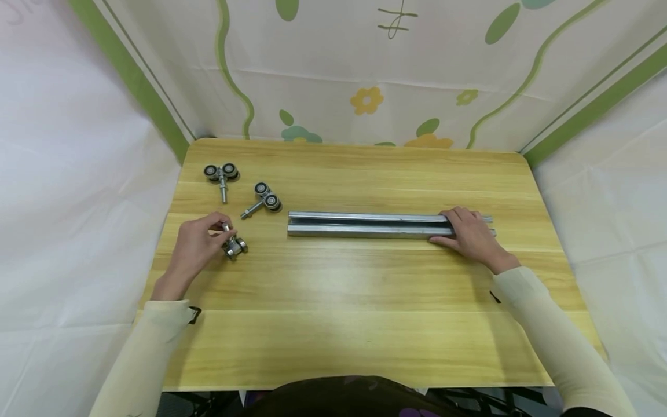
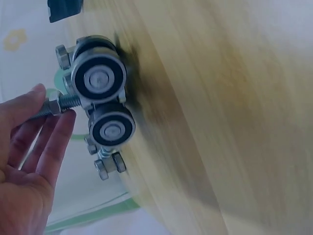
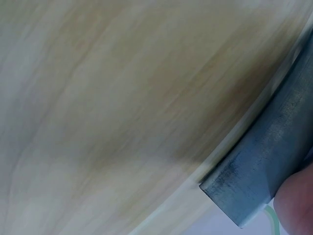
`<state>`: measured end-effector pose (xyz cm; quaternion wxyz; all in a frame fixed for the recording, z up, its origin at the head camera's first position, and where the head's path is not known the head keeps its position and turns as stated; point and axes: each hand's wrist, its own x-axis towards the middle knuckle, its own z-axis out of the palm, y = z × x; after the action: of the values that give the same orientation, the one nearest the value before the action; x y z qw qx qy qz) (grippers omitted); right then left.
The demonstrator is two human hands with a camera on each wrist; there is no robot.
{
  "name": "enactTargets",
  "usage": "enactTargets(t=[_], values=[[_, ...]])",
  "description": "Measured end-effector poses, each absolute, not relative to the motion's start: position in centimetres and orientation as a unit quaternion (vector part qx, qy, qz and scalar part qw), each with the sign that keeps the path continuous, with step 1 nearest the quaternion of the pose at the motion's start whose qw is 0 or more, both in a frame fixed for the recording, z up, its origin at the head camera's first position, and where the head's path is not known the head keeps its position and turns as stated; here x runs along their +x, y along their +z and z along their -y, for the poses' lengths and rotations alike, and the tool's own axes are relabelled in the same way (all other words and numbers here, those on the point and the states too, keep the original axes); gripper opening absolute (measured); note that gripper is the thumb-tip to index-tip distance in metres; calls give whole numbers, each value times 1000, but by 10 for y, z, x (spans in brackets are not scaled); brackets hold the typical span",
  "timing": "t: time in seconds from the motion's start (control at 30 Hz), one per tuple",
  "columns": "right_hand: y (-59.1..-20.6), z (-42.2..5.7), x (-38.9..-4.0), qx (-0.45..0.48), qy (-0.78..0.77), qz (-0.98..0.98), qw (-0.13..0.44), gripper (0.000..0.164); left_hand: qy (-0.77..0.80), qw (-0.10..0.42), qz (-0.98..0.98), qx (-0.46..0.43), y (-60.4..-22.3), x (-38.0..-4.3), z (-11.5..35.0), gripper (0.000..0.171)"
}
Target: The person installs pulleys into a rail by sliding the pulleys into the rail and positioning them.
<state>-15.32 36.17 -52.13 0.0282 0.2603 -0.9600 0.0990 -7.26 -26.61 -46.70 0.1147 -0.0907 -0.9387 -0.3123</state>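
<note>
Between thumb and fingers, my left hand pinches the threaded stem of a roller trolley. In the left wrist view the trolley shows its paired wheels and the nut on its bolt, the wheels facing away from the palm. At the other side, my right hand grips the right end of a slotted metal rail, thumb along the near side and fingers over the far side. The rail lies lengthwise across the table. In the right wrist view only the rail's end and a fingertip appear.
Two more roller trolleys lie at the back left: one near the far corner, another close to the rail's left end. The wooden table is bordered by white curtains at the back and sides.
</note>
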Motion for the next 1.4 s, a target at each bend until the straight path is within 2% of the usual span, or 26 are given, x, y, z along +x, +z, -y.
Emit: enactTargets(t=[0.13,0.3,0.57,0.87,1.4], values=[[-521,-362,-153,259,99,960,28,77,-302,102,943,-94,-469,-68,270,5],[-520,-361,-152,258,101,961,25,77,-300,89,945,-100,-469,-67,271,6],[-521,-360,-150,255,103,961,23,78,-242,74,953,-166,-462,-72,275,9],[-521,-361,-150,257,101,961,27,76,-213,-38,956,-198,-452,-80,277,29],[-522,-362,-153,257,100,961,24,75,-186,-70,957,-212,-446,-91,277,10]])
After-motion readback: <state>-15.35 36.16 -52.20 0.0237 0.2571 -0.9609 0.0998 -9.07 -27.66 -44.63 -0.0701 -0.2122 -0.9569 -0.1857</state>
